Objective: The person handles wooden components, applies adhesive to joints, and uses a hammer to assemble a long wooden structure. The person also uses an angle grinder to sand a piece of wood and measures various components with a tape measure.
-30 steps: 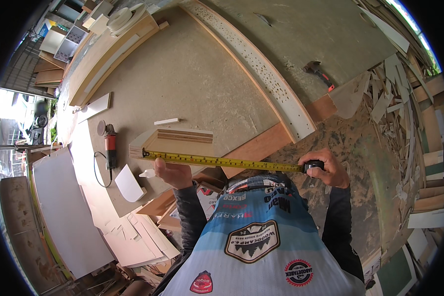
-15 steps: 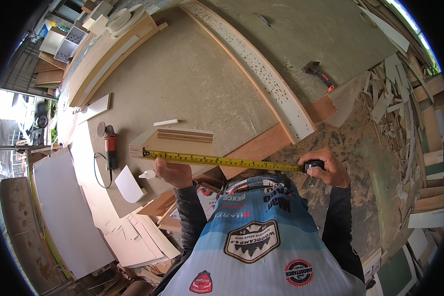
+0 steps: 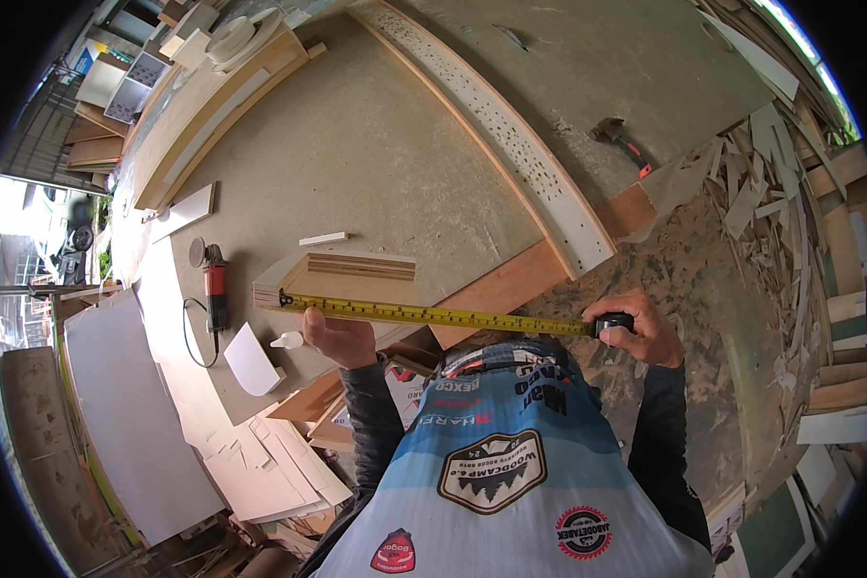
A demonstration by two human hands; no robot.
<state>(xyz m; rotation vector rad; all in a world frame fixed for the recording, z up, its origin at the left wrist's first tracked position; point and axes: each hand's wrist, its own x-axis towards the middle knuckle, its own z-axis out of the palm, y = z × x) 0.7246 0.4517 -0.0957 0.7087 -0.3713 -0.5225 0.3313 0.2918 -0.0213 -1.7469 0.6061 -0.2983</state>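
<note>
A yellow tape measure blade (image 3: 433, 314) lies stretched from left to right in front of me. My right hand (image 3: 645, 329) is wrapped round the dark tape measure case (image 3: 614, 326) at the right end. At the left, my left hand (image 3: 339, 339) is closed at the blade's near edge, close to its hooked end; some of its fingers are hidden. That end lies over a pale, angled plywood piece (image 3: 358, 281) with layered edges, on the worktable (image 3: 356, 164). Past the table's edge, the blade's right part hangs over the floor.
Left of the plywood stand an angle grinder (image 3: 216, 289) with a cord, a white offcut (image 3: 253, 361) and a small white bottle (image 3: 287, 340). Beyond lie a long curved panel (image 3: 491, 125), a curved wooden part (image 3: 222, 116) and a hammer (image 3: 622, 144). Scrap strips (image 3: 761, 173) pile at the right.
</note>
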